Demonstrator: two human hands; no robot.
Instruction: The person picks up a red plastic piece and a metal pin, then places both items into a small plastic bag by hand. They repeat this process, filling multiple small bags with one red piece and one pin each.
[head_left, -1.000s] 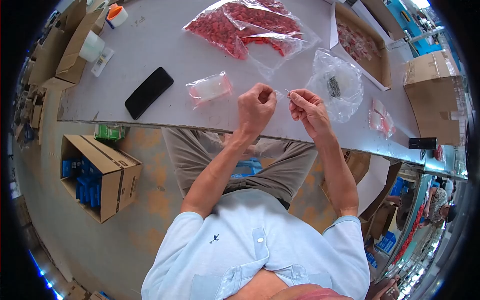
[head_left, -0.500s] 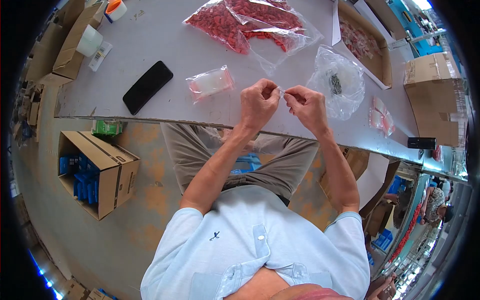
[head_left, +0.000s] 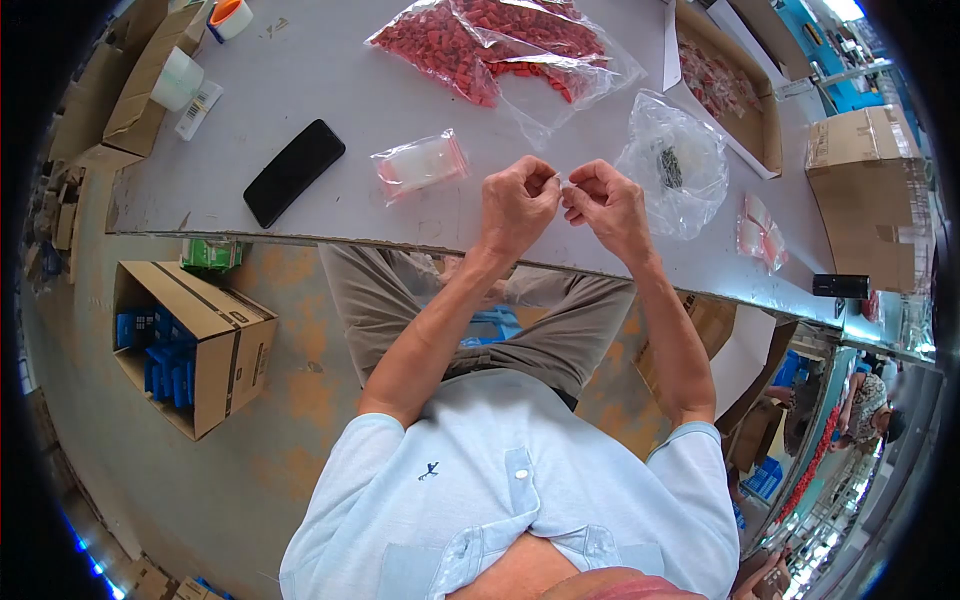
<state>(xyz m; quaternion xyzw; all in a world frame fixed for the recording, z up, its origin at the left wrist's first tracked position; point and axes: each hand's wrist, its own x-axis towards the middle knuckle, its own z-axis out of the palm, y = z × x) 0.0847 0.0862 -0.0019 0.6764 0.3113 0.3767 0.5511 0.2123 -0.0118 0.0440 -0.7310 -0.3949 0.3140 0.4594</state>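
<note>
My left hand (head_left: 516, 208) is closed in a pinch above the table, near its front edge. Close beside it, my right hand (head_left: 612, 208) pinches too, and the fingertips of both almost meet. Between them shows a small piece of clear plastic (head_left: 562, 182), mostly hidden by the fingers. A pack of small clear bags with red edges (head_left: 422, 167) lies left of my left hand. To the right of my right hand is an open clear bag (head_left: 708, 160) with small dark metal parts (head_left: 671, 168) inside.
A large clear bag of red pieces (head_left: 470, 50) lies at the back. A black phone (head_left: 294, 173) rests at left. Shallow box (head_left: 775, 130), small bags (head_left: 760, 234), carton (head_left: 868, 200) and black object (head_left: 841, 286) are at right. An open carton (head_left: 230, 365) stands on the floor.
My right hand has turned slightly, and its fingers are curled in more around the clear plastic. My left hand stays almost in place.
</note>
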